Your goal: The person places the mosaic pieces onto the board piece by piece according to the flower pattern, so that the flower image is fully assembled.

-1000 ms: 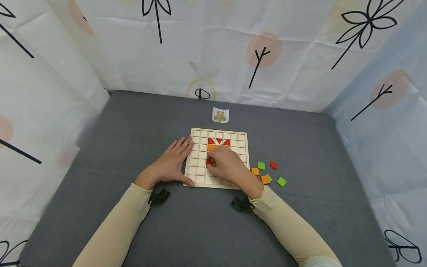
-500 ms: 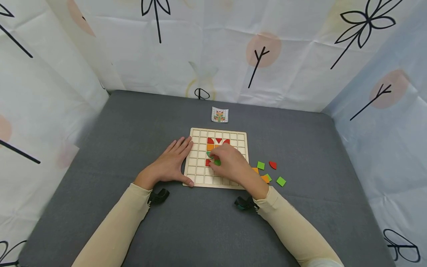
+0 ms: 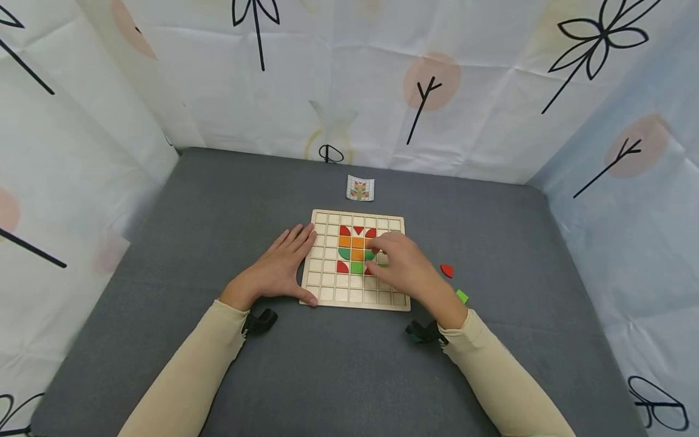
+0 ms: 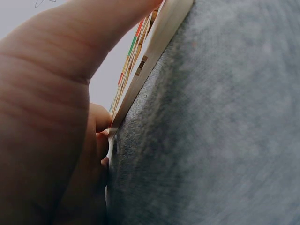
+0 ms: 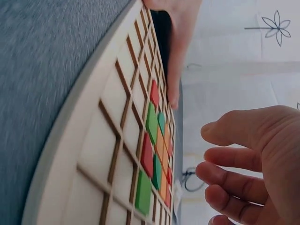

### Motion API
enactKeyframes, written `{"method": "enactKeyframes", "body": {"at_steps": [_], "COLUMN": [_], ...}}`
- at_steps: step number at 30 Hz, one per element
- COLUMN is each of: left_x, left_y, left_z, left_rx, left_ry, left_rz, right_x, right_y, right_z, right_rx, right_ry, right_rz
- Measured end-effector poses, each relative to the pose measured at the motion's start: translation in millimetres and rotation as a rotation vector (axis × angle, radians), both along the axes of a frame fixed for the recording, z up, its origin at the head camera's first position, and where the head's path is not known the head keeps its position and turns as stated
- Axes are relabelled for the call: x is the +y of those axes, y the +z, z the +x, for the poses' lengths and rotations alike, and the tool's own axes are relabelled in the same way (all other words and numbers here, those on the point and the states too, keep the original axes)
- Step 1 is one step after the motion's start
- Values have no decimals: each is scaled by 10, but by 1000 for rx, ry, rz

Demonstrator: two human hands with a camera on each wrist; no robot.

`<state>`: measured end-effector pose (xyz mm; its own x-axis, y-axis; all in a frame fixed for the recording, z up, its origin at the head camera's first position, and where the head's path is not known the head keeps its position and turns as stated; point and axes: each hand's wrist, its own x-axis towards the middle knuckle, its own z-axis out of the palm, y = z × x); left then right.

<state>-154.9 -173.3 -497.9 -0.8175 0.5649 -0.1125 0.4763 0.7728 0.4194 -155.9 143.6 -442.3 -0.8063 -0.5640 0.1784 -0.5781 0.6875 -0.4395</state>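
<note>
A pale wooden grid board (image 3: 327,294) lies on the grey table, with red, orange and green tiles set in its middle cells. My left hand (image 3: 278,267) rests flat at the board's left edge, its fingers touching the side and its thumb at the near left corner. Over the right part of the tiles hovers my right hand (image 3: 406,264), which hides some cells. Seen in the right wrist view, its loosely bent fingers (image 5: 234,178) hold nothing and stand apart from the board. A light green tile (image 5: 143,192) and a red tile (image 5: 147,154) sit in cells there.
A small pattern card (image 3: 360,188) lies beyond the board. To the right are a loose red quarter-round tile (image 3: 446,271) and a loose green tile (image 3: 462,296), partly behind the right wrist. Patterned white cloth (image 3: 360,109) hangs behind the table.
My right hand has moved right across the board, uncovering orange, green and red tiles in the middle cells. It now covers several loose tiles at the right. The left hand has stayed still.
</note>
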Motion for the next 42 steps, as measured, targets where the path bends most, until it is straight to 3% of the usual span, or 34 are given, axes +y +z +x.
{"method": "enactKeyframes", "body": {"at_steps": [15,27,42], "left_x": [-47,-64,-59], "left_y": [2,25,25], "left_z": [-8,-12,-1], "left_rx": [-18,-42,-30], "left_ry": [-29,-40,-37], "left_rz": [29,44,47], "right_x": [562,878,1129], "right_y": [81,149,80], "right_z": [60,54,111], "right_rx": [-58,-42,-89], "right_ry": [-179,-202,-195], "right_rz": [20,40,86]}}
